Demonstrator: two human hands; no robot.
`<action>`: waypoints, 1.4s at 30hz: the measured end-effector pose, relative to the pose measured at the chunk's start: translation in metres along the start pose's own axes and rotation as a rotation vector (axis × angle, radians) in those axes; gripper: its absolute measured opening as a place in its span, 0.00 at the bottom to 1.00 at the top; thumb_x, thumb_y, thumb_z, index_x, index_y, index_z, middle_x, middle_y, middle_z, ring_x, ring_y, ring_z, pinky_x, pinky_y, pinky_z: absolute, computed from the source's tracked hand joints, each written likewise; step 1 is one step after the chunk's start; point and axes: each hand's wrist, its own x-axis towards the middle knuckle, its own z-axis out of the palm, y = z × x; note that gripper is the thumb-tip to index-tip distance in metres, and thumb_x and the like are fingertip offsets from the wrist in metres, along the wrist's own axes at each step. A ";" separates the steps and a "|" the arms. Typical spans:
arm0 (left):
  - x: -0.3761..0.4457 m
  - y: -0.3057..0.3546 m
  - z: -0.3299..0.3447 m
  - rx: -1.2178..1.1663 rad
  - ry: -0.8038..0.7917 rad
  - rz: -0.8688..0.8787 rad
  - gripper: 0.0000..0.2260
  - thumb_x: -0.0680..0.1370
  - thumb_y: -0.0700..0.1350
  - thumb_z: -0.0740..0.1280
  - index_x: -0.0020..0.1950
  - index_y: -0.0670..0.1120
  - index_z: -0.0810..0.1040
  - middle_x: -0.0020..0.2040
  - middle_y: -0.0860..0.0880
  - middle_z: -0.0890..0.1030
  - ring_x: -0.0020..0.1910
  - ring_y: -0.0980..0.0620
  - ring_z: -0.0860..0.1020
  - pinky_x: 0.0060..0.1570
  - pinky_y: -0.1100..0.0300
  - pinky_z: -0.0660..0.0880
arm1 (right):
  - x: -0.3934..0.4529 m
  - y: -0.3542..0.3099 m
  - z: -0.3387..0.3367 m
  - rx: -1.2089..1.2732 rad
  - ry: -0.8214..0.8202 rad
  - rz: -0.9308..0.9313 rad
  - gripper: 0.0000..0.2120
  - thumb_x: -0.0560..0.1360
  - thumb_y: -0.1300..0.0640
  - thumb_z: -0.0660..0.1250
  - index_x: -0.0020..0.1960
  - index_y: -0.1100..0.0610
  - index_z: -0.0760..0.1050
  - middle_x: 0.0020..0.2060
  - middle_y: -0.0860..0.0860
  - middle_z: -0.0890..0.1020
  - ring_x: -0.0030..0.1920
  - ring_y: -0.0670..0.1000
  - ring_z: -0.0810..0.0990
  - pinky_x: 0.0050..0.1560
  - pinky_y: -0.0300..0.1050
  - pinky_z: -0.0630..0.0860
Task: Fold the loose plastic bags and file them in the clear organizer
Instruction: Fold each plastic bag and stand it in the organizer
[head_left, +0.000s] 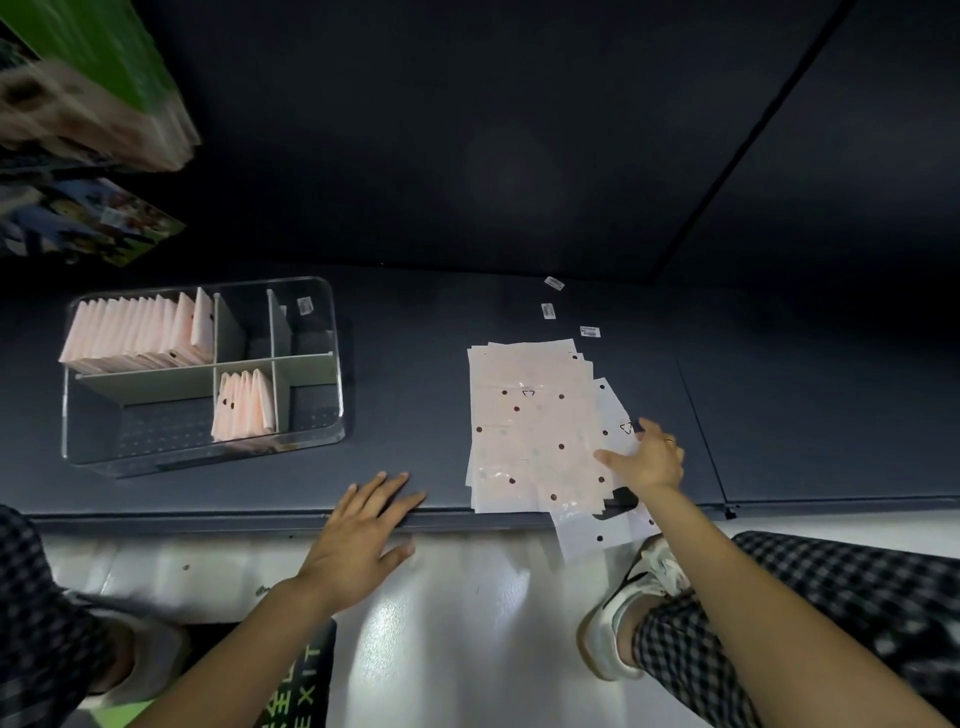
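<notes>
Mostly flat, pale pink plastic bags (530, 426), dark-dotted, loosely stacked.

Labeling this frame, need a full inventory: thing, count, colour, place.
clear organizer: one, transparent with pale dividers, left on the dark surface
folded bags: two groups, pale pink, back-left and front-middle compartments
loose plastic bags: one fanned stack, pale with dark dots, right, overhanging the front edge
small labels: three, white, behind the stack
printed packs: blurred, green and mixed, top left
shoe: one, white, on the floor
left hand: flat at the surface edge
right hand: fingers on the stack
</notes>
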 end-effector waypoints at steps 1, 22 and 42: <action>0.000 0.000 -0.001 0.003 -0.004 -0.002 0.27 0.80 0.59 0.54 0.76 0.60 0.46 0.77 0.57 0.42 0.76 0.55 0.39 0.70 0.58 0.33 | 0.002 0.000 0.000 0.005 -0.013 0.006 0.39 0.67 0.46 0.75 0.71 0.57 0.63 0.64 0.56 0.73 0.67 0.60 0.65 0.64 0.53 0.67; 0.019 0.063 -0.049 -1.535 0.177 -0.379 0.23 0.77 0.41 0.68 0.70 0.45 0.66 0.55 0.43 0.81 0.54 0.47 0.80 0.57 0.54 0.76 | -0.063 -0.092 -0.009 0.769 -0.415 -0.299 0.06 0.78 0.53 0.64 0.47 0.52 0.79 0.45 0.49 0.84 0.45 0.48 0.82 0.45 0.40 0.78; -0.008 0.000 -0.064 -1.779 -0.328 -0.605 0.19 0.77 0.54 0.64 0.52 0.40 0.84 0.53 0.41 0.83 0.47 0.47 0.84 0.39 0.62 0.80 | -0.076 -0.081 0.003 0.734 -1.039 0.111 0.14 0.78 0.56 0.63 0.48 0.66 0.81 0.48 0.61 0.84 0.46 0.53 0.85 0.41 0.40 0.80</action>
